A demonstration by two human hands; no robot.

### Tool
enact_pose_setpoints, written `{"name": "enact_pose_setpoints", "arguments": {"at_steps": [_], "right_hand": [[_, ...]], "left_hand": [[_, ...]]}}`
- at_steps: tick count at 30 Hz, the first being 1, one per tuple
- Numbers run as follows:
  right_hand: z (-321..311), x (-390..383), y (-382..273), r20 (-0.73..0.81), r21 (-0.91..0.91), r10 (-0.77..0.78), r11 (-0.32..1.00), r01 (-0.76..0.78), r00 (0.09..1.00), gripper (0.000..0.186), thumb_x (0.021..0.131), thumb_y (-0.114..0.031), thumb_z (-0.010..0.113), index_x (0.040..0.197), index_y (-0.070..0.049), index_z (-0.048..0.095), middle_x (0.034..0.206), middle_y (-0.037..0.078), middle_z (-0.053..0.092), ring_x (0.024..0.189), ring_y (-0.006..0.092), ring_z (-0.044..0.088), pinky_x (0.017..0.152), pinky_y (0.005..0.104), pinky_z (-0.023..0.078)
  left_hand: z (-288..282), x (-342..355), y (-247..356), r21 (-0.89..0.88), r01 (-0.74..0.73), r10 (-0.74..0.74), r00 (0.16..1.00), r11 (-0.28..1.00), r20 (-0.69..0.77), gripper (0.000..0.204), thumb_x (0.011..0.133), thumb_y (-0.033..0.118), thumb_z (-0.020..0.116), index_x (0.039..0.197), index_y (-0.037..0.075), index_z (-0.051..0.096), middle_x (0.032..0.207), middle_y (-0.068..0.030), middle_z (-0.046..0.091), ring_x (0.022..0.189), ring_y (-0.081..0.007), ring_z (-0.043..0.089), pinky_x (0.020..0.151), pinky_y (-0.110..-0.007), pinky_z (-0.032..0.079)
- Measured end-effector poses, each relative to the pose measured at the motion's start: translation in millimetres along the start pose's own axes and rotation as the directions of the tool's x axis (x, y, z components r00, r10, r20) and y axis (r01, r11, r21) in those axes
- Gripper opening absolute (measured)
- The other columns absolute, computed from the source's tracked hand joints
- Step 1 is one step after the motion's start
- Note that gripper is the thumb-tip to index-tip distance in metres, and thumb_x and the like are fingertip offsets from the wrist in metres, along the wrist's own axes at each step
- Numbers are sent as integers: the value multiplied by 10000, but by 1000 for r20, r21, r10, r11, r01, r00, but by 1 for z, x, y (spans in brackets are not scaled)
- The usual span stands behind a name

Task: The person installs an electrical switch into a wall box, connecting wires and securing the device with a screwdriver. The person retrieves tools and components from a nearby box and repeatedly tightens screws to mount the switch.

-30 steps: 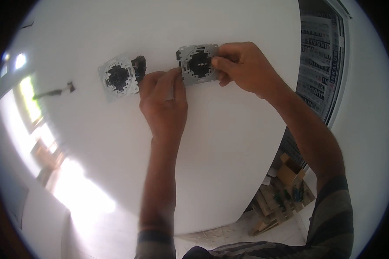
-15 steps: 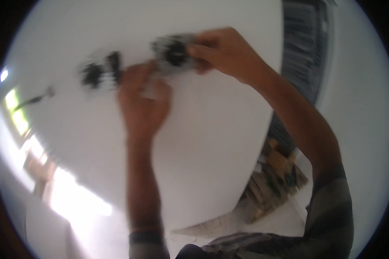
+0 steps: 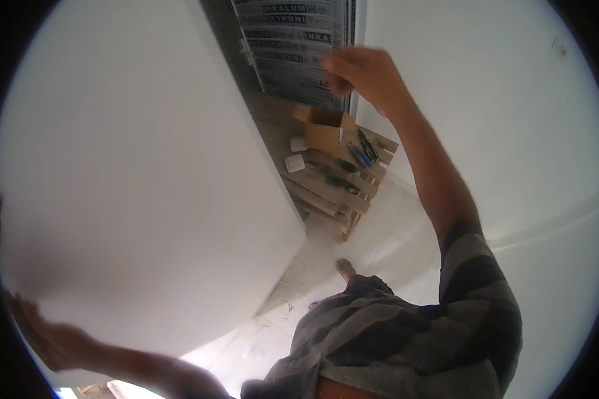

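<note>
Wall [image 3: 146, 166], white and plain, takes up the whole left half of the view, and no fitting shows on the part in sight. The left hand [image 3: 46, 339] lies at its lower edge, low in the left corner. It is blurred, so I cannot tell whether its grip is released or closed. It looks to be touching the wall or just in front of it.

Next in size is a printed sheet [image 3: 293, 40] at the top centre, behind the wall's far edge. It is a tall rectangle in a pale frame, with dark ground and rows of light lettering in bands. The right hand [image 3: 363, 70] is raised just in front of its right edge, its grip clenched into a loose fist. Nothing shows inside it.

Below, on the pale tiled floor, lies a wooden pallet [image 3: 326, 199]. At its far end stands a small brown cardboard box [image 3: 323, 130], flaps open. Beside the box lie hand tools [image 3: 363, 153] with green and blue handles. Smallest are two white square pieces [image 3: 295, 163], one just above the other, at the pallet's left edge and well apart from both hands.
</note>
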State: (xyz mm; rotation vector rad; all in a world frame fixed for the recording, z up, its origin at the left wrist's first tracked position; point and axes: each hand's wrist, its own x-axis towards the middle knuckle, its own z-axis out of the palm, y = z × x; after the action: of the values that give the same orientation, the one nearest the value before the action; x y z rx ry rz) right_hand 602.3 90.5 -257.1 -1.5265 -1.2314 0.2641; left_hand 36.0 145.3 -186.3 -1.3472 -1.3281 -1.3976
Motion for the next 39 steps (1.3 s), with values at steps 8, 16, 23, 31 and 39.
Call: {"name": "enact_pose_setpoints", "arguments": {"at_steps": [8,16,23,31,39], "right_hand": [[-20,-64,353,200,-655,253,753,-63,946,155,896,-169,656,788,-65,697,747,105,691,731,283,703,630,415,543],[87,-74,461,-68,-480,686,614,-626,725,451,873,-350,706,1194,-34,685,1205,221,676,1186,382,632,989,483,513],[120,-38,462,112,-696,816,472,-542,567,612,880,-474,711,1324,-63,620,1381,208,582,1261,410,584,1036,568,474],[91,-105,485,-59,-369,364,857,-359,930,761,855,-524,750,1363,18,584,1339,256,613,1233,391,593,1040,493,487],[3,-164,390,177,-502,538,770,-395,824,552,1008,-384,600,1308,79,601,1228,249,676,1131,385,644,982,436,500]], "left_hand": [[-37,-164,78,-255,242,-48,807,936,589,290,1046,189,561,1238,20,697,1068,-48,698,880,-137,635,764,-269,522],[-52,-256,191,175,661,-163,-80,730,983,327,953,195,658,1161,-50,711,897,-104,720,757,-151,674,691,-283,545],[-77,-282,205,264,497,-148,-260,827,954,245,929,157,688,1116,8,740,1026,-193,753,936,-307,735,854,-365,566],[-50,-231,209,335,739,-151,-307,585,940,349,1054,220,587,1284,-31,666,1096,-138,748,964,-177,715,873,-323,572],[-36,-79,157,-581,488,-178,842,651,509,176,1030,96,575,1043,-29,698,936,-95,715,835,-152,661,774,-292,538]]}}
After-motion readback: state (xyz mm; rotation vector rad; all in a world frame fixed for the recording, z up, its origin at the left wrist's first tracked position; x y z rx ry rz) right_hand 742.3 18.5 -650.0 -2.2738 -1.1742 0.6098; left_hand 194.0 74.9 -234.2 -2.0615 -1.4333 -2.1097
